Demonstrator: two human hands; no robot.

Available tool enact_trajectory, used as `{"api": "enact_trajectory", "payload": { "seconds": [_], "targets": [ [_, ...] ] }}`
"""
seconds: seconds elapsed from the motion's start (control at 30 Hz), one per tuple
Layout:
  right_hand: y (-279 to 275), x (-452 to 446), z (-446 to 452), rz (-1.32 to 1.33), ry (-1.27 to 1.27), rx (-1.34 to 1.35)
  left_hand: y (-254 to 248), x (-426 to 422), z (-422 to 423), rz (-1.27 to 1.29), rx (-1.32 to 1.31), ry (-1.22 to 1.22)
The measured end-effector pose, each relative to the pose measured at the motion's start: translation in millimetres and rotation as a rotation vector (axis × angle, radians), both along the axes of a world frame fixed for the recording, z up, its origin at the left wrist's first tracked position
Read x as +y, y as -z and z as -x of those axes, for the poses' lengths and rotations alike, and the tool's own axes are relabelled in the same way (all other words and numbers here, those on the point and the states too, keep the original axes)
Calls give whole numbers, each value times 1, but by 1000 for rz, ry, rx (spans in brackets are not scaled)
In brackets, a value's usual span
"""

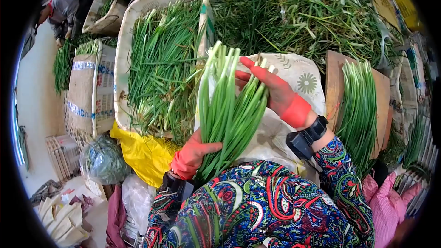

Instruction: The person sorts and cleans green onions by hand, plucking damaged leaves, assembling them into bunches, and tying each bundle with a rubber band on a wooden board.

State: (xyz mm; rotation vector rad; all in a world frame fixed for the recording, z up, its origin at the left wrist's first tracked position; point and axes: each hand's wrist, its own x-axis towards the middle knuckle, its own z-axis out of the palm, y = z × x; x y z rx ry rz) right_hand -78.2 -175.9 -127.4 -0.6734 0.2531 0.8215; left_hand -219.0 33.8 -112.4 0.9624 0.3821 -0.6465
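A bunch of long green stalks with pale ends (pixel 227 105) stands upright before my body, over a white flower-patterned cloth (pixel 307 71). My left hand (pixel 195 151), in a red glove, is wrapped round the lower left of the bunch, thumb across the leaves. Near the pale ends on the right is my right hand (pixel 273 89), also red-gloved, its fingers stretched out and apart behind and beside the stalks. Some of its fingertips are hidden by them. To the right, a neat bundle of green stalks (pixel 358 110) lies on a brown board (pixel 334 78).
A large basket (pixel 120 73) of green stalks stands at the left. Loose greens (pixel 321 11) are heaped at the back. A yellow bag (pixel 144 154) and a plastic bag of greens (pixel 104 160) lie front left. Another person (pixel 69 9) bends at the far left, holding greens.
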Motion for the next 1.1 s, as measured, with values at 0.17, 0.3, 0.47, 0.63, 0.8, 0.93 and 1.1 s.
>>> {"api": "enact_trajectory", "payload": {
  "seconds": [0.17, 0.3, 0.47, 0.63, 0.8, 0.93, 1.1],
  "targets": [
    [-4, 6, -13, -53, -38, -107, -1, -7, 4, -74, -70, 49],
    [-2, 8, -16, -263, -48, -112, -14, -14, 2, -95, 28, 49],
    [-23, 8, -14, -48, -69, -248, -11, -16, 1, -80, -62, 157],
    [-43, 10, -16, -158, -175, -183, -7, -15, -3, 248, 42, -40],
    [-23, -4, -40, 365, 62, -573, -6, -18, 0, 44, 56, 53],
    [-77, -33, -60, 685, -53, -1441, -5, -22, 1, 33, 19, -5],
    [-72, -14, -40, 1286, -335, -2031, -12, -29, -5, -23, -38, 2]
  ]
}}
